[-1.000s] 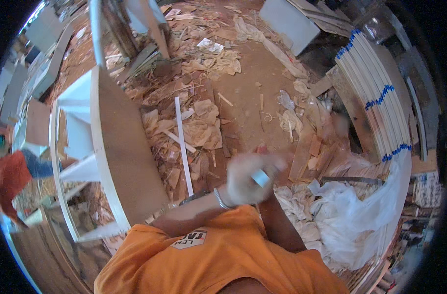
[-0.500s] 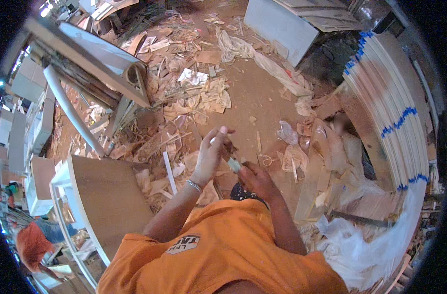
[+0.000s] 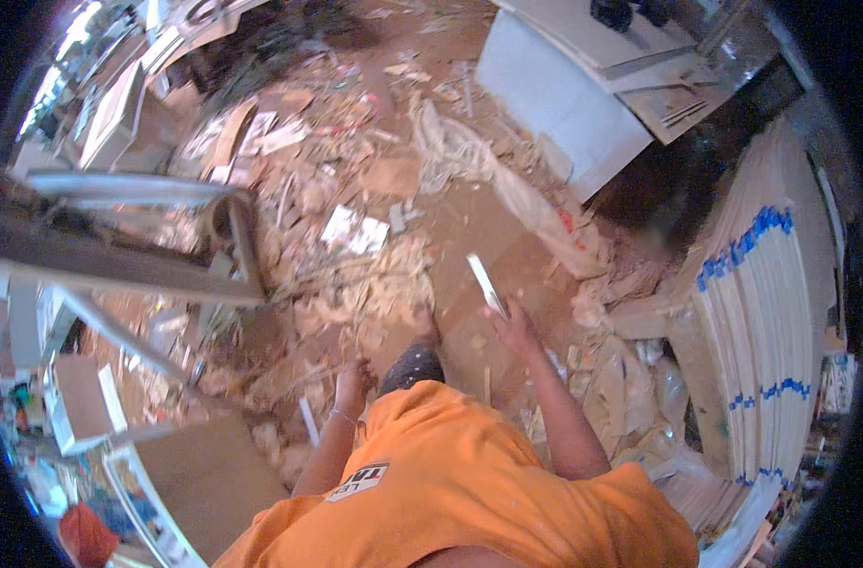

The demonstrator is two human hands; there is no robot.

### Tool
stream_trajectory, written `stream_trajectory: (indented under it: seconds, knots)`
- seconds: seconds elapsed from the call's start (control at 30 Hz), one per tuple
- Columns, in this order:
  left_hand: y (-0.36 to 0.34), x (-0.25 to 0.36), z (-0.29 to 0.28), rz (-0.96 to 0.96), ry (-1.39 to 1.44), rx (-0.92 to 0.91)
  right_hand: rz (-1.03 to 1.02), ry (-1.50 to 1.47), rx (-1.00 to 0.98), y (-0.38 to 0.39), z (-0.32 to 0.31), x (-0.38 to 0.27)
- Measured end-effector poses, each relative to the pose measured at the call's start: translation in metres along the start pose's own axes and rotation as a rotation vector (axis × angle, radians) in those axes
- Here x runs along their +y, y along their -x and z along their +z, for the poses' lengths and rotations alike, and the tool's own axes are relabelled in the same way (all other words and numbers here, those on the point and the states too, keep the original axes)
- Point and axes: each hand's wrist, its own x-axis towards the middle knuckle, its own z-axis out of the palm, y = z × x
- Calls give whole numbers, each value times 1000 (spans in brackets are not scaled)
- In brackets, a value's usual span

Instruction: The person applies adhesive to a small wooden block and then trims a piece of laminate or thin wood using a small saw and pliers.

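Observation:
My right hand (image 3: 514,328) is held out in front of my body, its fingers closed on a slim white strip (image 3: 486,281) that points up and away to the left. What exactly the strip is, I cannot make out. Lower and to the left, my left hand (image 3: 354,381) hangs by my side above the scraps, a bracelet (image 3: 343,414) at its wrist. Its fingers are dark and smeared, so their pose does not show. Between the hands, one leg in dark speckled cloth (image 3: 412,367) reaches forward over the dirt floor.
Wood scraps and white papers (image 3: 355,230) litter the ground, beside a long crumpled sheet (image 3: 493,175). At the right stands a stack of boards (image 3: 767,331) with blue marks. A large white panel (image 3: 559,109) stands ahead; a brown board (image 3: 213,473) lies at lower left.
My hands have moved apart: the left dropped back to my side, the right kept the strip and reached forward. The view has shifted, and one leg now shows stepping ahead.

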Motion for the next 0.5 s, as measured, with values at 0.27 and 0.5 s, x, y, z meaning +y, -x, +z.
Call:
stream_trajectory:
  seconds: [0.27, 0.5]
  knots:
    - [-173, 279, 304, 301, -349, -267, 975, 119, 50, -104, -111, 175]
    - [-394, 457, 455, 506, -624, -365, 1127, 105, 238, -320, -202, 138]
